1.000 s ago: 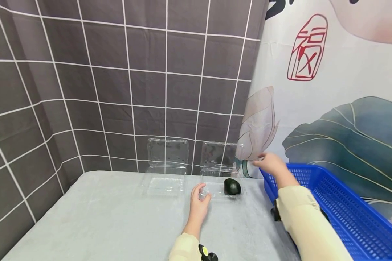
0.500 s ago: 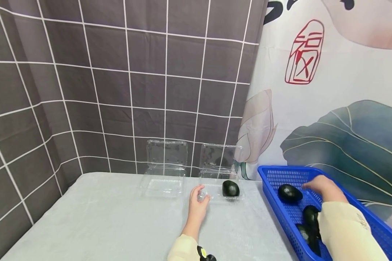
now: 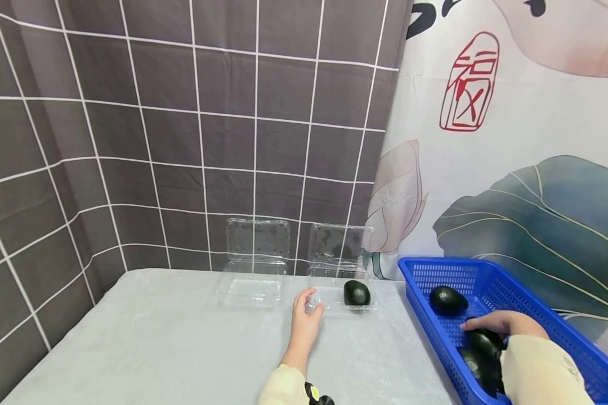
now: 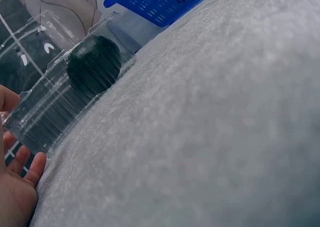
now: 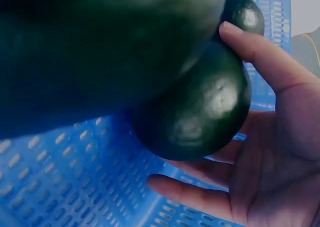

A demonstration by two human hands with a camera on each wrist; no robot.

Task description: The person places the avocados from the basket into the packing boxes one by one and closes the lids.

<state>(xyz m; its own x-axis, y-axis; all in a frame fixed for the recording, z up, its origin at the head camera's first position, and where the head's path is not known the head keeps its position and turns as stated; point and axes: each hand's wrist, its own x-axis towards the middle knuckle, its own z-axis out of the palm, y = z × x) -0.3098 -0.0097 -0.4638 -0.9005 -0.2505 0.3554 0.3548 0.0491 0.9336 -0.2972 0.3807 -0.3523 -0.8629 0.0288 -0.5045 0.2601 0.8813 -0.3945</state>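
Note:
My left hand [image 3: 304, 320] holds the near left corner of a clear plastic clamshell box [image 3: 326, 293], fingers and thumb curled around its end. The box's lid stands up behind it. One dark green avocado [image 3: 357, 293] lies in its right part, also visible through the clear wall in the left wrist view. Inside the blue basket [image 3: 420, 315], my right hand [image 3: 509, 324] grips an avocado [image 5: 200, 107], thumb on top and fingers curled beneath. Another avocado [image 5: 90, 52] fills the upper left of the right wrist view, very close.
A second clear clamshell box [image 3: 253, 289] stands with its lid up, left of the first. Another avocado [image 3: 448, 300] lies in the basket's far left corner. Grey gridded cloth [image 3: 172, 140] hangs behind the pale table [image 3: 182, 337].
My right hand has moved right from above the basket's far edge, then down into it and onto an avocado. The left hand stays at the box corner.

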